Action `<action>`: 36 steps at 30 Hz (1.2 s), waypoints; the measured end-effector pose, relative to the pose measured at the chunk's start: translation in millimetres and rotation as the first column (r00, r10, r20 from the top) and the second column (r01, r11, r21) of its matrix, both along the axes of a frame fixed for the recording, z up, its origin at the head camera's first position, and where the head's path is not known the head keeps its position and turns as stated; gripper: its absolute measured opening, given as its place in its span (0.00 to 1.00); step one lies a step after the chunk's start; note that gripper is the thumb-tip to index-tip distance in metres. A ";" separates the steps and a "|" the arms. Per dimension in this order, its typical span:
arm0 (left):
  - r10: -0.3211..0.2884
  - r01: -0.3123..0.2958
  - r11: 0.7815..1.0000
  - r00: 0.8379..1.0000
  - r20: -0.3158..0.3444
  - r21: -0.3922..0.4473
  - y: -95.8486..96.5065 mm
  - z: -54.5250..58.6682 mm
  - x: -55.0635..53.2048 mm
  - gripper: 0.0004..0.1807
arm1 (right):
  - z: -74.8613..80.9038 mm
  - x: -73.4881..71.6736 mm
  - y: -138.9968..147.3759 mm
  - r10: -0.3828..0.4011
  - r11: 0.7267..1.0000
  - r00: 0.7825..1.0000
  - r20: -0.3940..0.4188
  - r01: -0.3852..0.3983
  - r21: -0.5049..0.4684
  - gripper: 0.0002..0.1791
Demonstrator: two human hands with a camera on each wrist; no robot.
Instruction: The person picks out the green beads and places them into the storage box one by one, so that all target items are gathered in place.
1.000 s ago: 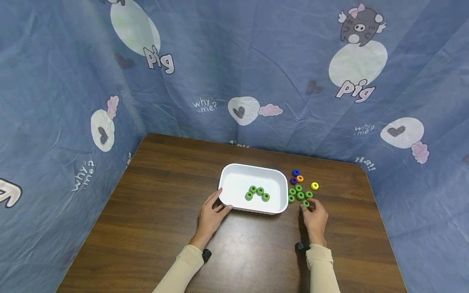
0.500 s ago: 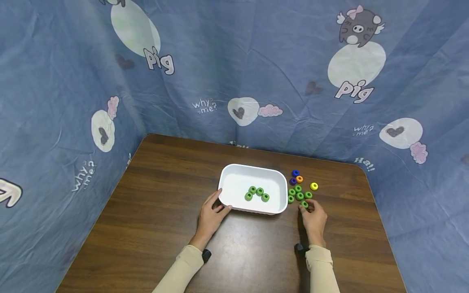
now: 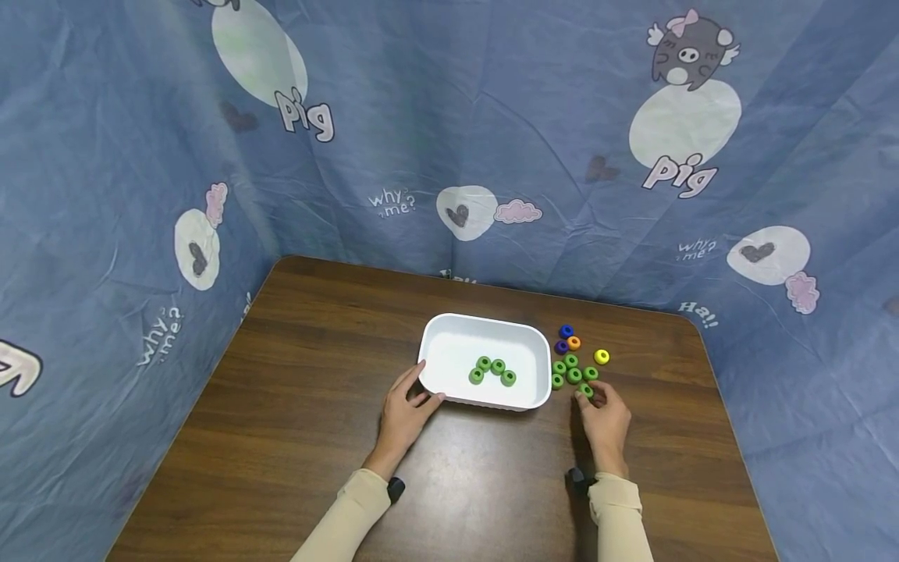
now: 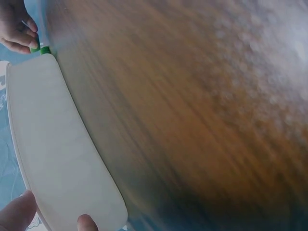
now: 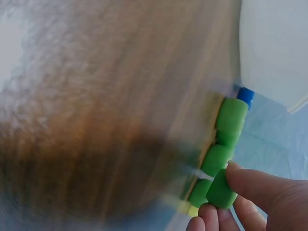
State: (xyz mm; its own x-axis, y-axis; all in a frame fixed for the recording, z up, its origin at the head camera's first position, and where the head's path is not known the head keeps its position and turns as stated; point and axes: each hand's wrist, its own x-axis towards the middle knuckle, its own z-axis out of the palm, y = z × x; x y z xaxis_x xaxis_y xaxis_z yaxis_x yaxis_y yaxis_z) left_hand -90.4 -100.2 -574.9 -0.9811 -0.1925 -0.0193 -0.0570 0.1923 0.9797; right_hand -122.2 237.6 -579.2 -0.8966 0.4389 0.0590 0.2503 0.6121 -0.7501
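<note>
My left hand point(image 3: 405, 416) rests at the near left corner of a white plastic tub point(image 3: 449, 326), its thumb against the near wall and fingers at the rim. Inside the tub lie several green ring-shaped beads point(image 3: 498, 366). Right of the tub, my right hand point(image 3: 607, 421) pinches one green bead point(image 5: 222, 190) between thumb and fingers, at the near side of a cluster of loose green beads point(image 3: 574, 375). The right wrist view shows this bead tilted, close in front of the others.
Behind the green cluster sit a blue bead point(image 3: 566, 332), a purple bead point(image 3: 562, 346) and an orange bead point(image 3: 573, 343). A yellow bead point(image 3: 602, 357) stands apart at right. The wooden table point(image 3: 316, 351) ends at a blue printed curtain point(image 3: 393, 117).
The right hand shifts only slightly, staying at the near edge of the cluster with the green bead in its fingers. The left hand and tub stay in place.
</note>
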 end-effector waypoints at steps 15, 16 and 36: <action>0.007 -0.007 1.000 1.000 0.025 -0.008 0.7 1.7 -0.5 0.38 | 25.9 -8.4 -21.8 0.077 0.997 0.991 -0.111 -0.080 -0.018 0.17; 0.007 -0.007 1.000 1.000 0.025 -0.007 0.8 1.9 -0.5 0.38 | 27.3 -9.1 -23.8 0.084 0.996 0.990 -0.118 -0.087 -0.021 0.17; 0.001 -0.001 1.000 1.000 0.001 0.007 0.6 -0.7 -0.6 0.38 | 39.8 -11.3 -70.9 0.270 0.962 0.947 -0.175 -0.270 0.026 0.16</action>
State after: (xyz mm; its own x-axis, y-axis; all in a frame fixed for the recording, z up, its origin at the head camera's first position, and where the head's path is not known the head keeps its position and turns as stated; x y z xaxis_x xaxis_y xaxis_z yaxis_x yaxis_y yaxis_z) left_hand -91.0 -99.6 -575.6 -0.9809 -0.1933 -0.0217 -0.0583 0.1857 0.9809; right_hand -133.4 166.7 -539.4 -0.9571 0.1813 0.2261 -0.0598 0.6398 -0.7662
